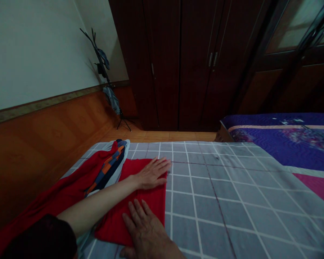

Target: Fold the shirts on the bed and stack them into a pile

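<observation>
A folded red cloth (151, 201) lies on the grey bedsheet with white grid lines (205, 201). My left hand (152, 173) rests palm down on its far right part, fingers stretched toward the right edge. Nearer to me, my right hand (147, 230) lies flat over the cloth's near part, fingers spread and pointing away. On the left, a pile of clothes holds a loose red garment (70, 187) and an orange-and-navy patterned piece (105, 167), with pale fabric beside the folded cloth.
Dark wooden wardrobes (178, 64) stand beyond the bed's far edge. A coat rack (99, 59) with items hanging on it is in the far left corner. At the right lies a purple floral bedcover (264, 144). An orange-brown panelled wall (43, 144) runs along the left.
</observation>
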Demonstrator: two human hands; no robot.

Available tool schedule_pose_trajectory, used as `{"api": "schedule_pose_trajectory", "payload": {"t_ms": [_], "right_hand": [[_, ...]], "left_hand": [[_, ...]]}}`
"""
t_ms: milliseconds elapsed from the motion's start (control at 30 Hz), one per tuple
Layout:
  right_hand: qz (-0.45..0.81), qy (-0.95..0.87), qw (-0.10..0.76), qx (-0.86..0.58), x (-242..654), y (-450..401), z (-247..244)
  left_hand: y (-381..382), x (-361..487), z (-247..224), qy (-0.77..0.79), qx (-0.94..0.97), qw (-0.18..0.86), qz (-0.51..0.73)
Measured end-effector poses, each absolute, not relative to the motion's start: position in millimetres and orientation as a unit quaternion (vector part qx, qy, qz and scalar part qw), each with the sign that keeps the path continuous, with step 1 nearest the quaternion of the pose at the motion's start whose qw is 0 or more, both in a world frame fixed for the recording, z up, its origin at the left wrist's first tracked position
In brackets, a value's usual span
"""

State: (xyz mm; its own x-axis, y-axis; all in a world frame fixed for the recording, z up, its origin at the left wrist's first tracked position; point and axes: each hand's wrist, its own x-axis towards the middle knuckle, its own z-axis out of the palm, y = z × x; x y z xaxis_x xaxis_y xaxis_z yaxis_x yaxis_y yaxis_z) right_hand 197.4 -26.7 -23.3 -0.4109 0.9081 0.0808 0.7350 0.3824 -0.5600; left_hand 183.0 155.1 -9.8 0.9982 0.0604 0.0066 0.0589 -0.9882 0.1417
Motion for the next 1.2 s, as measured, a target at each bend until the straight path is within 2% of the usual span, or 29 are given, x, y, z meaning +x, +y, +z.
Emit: {"api": "schedule_pose_trajectory", "payload": {"t_ms": [100, 300, 667, 900, 1067, 1200], "right_hand": [[0.238, -0.807, 0.187, -0.508, 198, -26, -19], [0.224, -0.816, 0.174, -0.504, 200, -23, -22], [0.202, -0.832, 0.174, -0.486, 199, -17, -32], [0.241, -0.813, 0.170, -0.502, 198, -19, -22], [0.257, -0.806, 0.201, -0.494, 200, -20, -17], [0.274, -0.804, 0.210, -0.485, 203, -21, -15]], "left_hand": [[132, 167, -10, -0.060, 0.992, 0.110, -0.019], [139, 169, -16, -0.075, 0.989, 0.118, -0.038], [145, 135, -23, 0.087, 0.990, 0.053, 0.095], [153, 136, -23, 0.141, 0.986, 0.078, 0.052], [140, 135, -13, 0.029, 0.990, 0.139, -0.007], [148, 142, -13, -0.003, 0.990, 0.138, -0.030]]}}
